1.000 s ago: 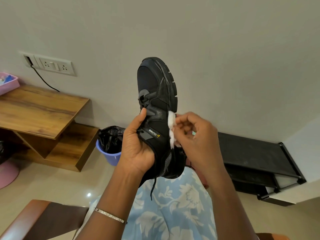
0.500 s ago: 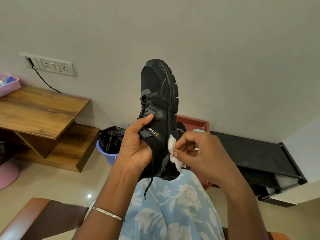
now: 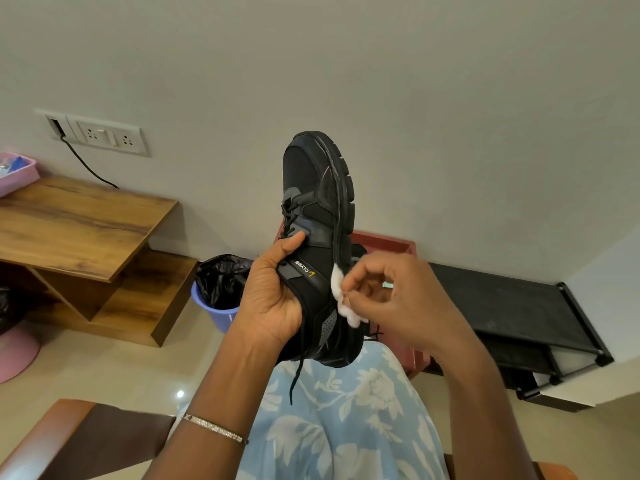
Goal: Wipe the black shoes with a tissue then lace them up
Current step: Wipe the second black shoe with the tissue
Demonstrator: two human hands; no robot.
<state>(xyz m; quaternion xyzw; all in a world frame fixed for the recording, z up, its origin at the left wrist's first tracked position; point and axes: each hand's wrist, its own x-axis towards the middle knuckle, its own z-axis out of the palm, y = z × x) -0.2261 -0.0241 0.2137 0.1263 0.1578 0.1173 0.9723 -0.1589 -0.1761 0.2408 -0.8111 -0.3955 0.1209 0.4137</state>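
- A pale wall (image 3: 415, 98) and a glossy beige floor (image 3: 114, 368) are seen around a seated person.
- Nearest, a lap covered in blue floral fabric (image 3: 332, 420) is seen, with a brown chair arm (image 3: 69, 441) at the lower left.
- A thin bracelet (image 3: 214, 427) is worn on the left wrist.
- The black shoe (image 3: 318, 216) is held up over the lap, toe pointing upward and sole turned to the right.
- Its heel end is gripped by the left hand (image 3: 273, 299); the thumb is laid up along the laced side, and the other fingers are hidden behind the shoe.
- A crumpled white tissue (image 3: 341, 294) is pinched in the curled fingers (image 3: 360, 275) of the right hand (image 3: 398, 299) and is pressed against the shoe's side, just by the sole's edge.
- A loose lace (image 3: 298, 368) is left hanging from the shoe down over the fabric.
- Further off on the floor, a blue bin (image 3: 218, 313) lined with a black bag is set beside a wooden table (image 3: 79, 226).
- A pink tray (image 3: 17, 171) is carried on the table's left end.
- A red box (image 3: 384, 242) is partly hidden behind the shoe, with a low black rack (image 3: 512, 306) to its right.
- On the wall, a socket panel (image 3: 100, 135) is fitted, and a black cable (image 3: 86, 168) is plugged into it.
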